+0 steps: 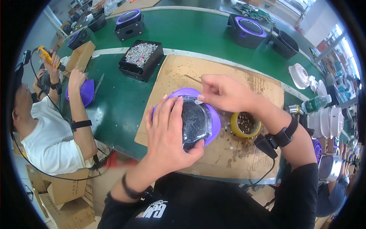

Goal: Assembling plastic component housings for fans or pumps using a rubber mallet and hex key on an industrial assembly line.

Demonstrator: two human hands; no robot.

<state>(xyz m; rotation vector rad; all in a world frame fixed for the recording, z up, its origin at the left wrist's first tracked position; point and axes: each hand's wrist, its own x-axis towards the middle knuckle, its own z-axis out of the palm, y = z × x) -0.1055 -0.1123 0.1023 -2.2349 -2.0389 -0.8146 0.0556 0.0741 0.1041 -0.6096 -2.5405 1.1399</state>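
Note:
On the cardboard sheet (176,72) in front of me sits a purple round housing (216,128). A dark disc-shaped part (196,120) lies on it, under shiny clear film. My left hand (166,122) grips this disc, fingers over its left side and thumb at its lower edge. At the upper edge, the thumb and forefinger of my right hand (223,91) pinch a small whitish tab (199,101) of film. A thin brown stick (192,78) sticks out from behind the right hand; whether that hand holds it I cannot tell.
Right of the housing stands a yellow bowl (233,128) of small metal pieces, some scattered around it. A black bin (143,72) of metal parts is at far left. At left, a co-worker (49,137) handles a purple housing (88,93). A green bottle (315,104) lies at right.

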